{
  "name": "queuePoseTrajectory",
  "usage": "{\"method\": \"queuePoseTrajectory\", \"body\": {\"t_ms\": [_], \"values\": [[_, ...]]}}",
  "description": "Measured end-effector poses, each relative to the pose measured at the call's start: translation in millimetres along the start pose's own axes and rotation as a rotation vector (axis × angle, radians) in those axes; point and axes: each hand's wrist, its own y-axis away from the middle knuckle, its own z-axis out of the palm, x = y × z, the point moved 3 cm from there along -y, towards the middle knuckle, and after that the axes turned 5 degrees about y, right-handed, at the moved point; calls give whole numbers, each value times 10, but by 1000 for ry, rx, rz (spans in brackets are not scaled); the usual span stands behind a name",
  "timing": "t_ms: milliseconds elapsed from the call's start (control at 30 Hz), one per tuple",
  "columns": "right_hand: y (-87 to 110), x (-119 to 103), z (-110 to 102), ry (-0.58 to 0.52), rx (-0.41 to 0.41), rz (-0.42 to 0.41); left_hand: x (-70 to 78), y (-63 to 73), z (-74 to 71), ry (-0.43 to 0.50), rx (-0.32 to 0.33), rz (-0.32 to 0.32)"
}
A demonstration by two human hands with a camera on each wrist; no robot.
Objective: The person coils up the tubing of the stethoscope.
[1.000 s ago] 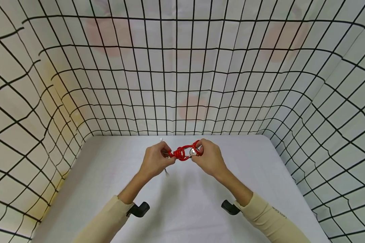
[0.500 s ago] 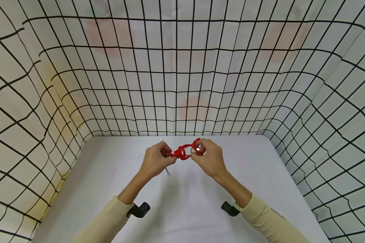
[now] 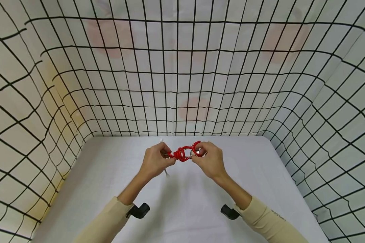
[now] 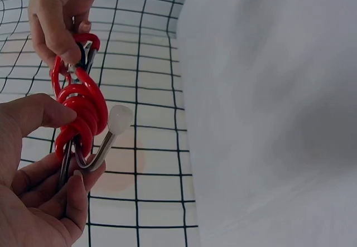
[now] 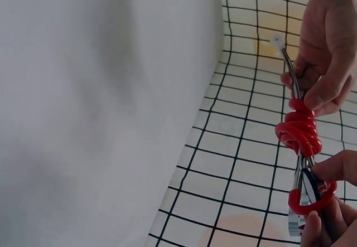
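Between the two hands, held above the white table, is a red cord (image 3: 179,154) wound in several turns round a metal hook piece. My left hand (image 3: 155,160) pinches the wound left end between thumb and fingers. Bent metal rods stick out there, and a white ball tip (image 4: 120,119) caps one rod (image 4: 100,153). With thumb and fingers, my right hand (image 3: 211,160) holds the other end, where a red loop (image 5: 312,202) passes round the metal and a dark, shiny round part (image 5: 310,185). The fingers hide some of both ends.
A white-covered table (image 3: 182,209) lies below the hands. Black wire mesh (image 3: 182,81) rises at the back and both sides, with pale sheeting behind it. Small black cameras (image 3: 140,210) sit at the wrists, by the cream sleeves (image 3: 104,219).
Both hands keep their hold. The right hand and the red loop shift and tilt slightly; the left hand stays almost still.
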Motion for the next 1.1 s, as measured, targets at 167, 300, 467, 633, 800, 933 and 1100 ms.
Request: {"method": "queuePoseTrajectory", "body": {"t_ms": [167, 300, 467, 633, 800, 933, 1100], "values": [[-5, -1, 5, 53, 32, -67, 10, -10, -26, -11, -7, 24], [-11, -17, 1, 126, 62, -133, 8, -28, -44, -13, -12, 46], [-8, -32, 17, 233, 74, -191, -23, -44, -50, -8, -29, 42], [-17, -35, 32, 276, 94, -232, -40, -48, -54, 1, -31, 44], [-24, -26, 37, 305, 110, -256, -50, -54, -63, -4, -28, 50], [-34, -26, 25, 315, 137, -281, -34, -60, -80, 6, -28, 59], [-52, -40, 11, 358, 202, -367, -8, -71, -109, 13, -13, 68]]}}
